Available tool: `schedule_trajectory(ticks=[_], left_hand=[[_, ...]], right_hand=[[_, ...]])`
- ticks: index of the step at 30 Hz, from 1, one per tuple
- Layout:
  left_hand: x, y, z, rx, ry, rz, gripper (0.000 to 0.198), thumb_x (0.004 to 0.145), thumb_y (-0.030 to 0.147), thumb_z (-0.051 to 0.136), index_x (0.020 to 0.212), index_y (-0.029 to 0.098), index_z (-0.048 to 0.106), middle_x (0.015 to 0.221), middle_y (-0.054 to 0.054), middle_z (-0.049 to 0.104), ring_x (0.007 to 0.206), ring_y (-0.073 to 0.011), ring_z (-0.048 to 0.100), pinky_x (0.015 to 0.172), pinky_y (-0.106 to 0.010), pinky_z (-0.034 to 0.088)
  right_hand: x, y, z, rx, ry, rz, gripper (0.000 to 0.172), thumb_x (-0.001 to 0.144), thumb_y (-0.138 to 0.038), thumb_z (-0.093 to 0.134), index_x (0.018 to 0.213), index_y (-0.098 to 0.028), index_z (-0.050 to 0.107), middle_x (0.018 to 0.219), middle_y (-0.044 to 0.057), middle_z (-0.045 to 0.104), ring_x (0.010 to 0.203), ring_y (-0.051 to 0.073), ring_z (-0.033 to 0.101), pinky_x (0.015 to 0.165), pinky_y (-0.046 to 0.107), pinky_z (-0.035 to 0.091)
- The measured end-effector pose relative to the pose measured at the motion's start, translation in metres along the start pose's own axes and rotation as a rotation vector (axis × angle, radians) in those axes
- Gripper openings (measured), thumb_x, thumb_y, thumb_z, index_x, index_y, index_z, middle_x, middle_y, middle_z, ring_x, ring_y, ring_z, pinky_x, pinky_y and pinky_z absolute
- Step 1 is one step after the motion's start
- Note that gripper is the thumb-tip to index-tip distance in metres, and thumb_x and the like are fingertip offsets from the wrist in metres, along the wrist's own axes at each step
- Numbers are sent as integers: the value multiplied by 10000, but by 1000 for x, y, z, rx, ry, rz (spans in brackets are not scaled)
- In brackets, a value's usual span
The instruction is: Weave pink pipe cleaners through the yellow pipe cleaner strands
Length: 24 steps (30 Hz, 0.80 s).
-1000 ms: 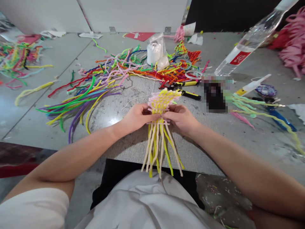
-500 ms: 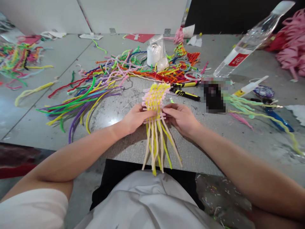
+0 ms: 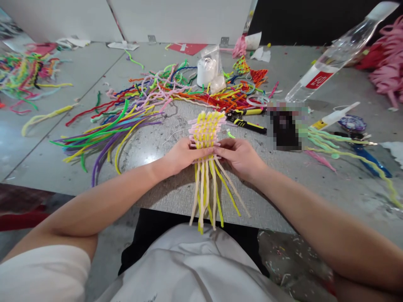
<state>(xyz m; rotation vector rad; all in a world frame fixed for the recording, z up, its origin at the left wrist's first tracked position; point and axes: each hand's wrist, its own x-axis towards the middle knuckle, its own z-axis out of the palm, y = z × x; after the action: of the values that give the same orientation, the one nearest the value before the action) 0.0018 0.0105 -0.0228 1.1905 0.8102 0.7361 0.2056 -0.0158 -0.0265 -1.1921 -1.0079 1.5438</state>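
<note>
A woven piece of pipe cleaners (image 3: 207, 131), with yellow, cream and pink strands crossing, is held over the front of the table. Its loose yellow and cream ends hang down toward the table's edge. My left hand (image 3: 184, 156) grips it from the left, thumb laid across the weave's lower rows. From the right, my right hand (image 3: 241, 157) pinches its lower right side, thumb and forefinger meeting close to the left thumb's tip. The other fingers of both hands are partly hidden behind the weave.
Behind lie a heap of coloured pipe cleaners (image 3: 157, 86), a white spool (image 3: 205, 72) and yellow-black pliers (image 3: 248, 125). To the right are a pixelated dark object (image 3: 285, 128), a tilted clear bottle (image 3: 340, 54) and a glue bottle (image 3: 335, 115). Purple and green strands (image 3: 100, 142) lie left.
Both thumbs have come closer together on the weave. The loose ends on the right have spread further right. The whole view has shifted slightly.
</note>
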Motion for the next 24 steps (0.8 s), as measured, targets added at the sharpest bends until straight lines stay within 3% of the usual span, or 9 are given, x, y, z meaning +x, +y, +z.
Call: schedule_trajectory(ticks=[5,11,16,19,24], left_hand=[[2,1,-2,-71,47,7,433,727,468,1011,969,170,810,971,-71,858,868,-214,819,865,-361,678],[-1,11,-2,-186,174,-59,377,700,372,1015,895,192,747,805,-8,793,703,-170,765,713,-319,658],[-5,10,1,-131,99,-133,473,636,376,1078,923,177,759,837,-37,808,687,-172,758,688,-316,649],[-7,10,3,-58,62,-109,502,602,378,1098,913,171,762,843,-41,807,720,-177,760,722,-317,649],[-11,14,5,56,69,-94,461,608,380,1089,863,174,765,782,-4,771,640,-132,678,634,-273,577]], right_hand=[[-3,-9,-7,-123,-114,12,392,712,-524,990,737,-208,759,655,0,653,587,126,522,562,305,398],[-9,-11,-5,-189,-112,-87,353,715,-515,971,781,-214,799,647,-13,640,596,130,505,581,319,393],[-12,-8,-1,-230,-76,-106,382,736,-555,962,766,-219,783,643,-7,632,592,137,496,562,322,383],[-12,-8,-2,-226,-68,-103,344,772,-537,924,776,-221,789,628,-3,623,589,145,508,558,323,384],[-7,-8,-4,-226,-43,-71,308,745,-479,924,714,-225,753,589,-13,583,561,133,471,541,324,354]])
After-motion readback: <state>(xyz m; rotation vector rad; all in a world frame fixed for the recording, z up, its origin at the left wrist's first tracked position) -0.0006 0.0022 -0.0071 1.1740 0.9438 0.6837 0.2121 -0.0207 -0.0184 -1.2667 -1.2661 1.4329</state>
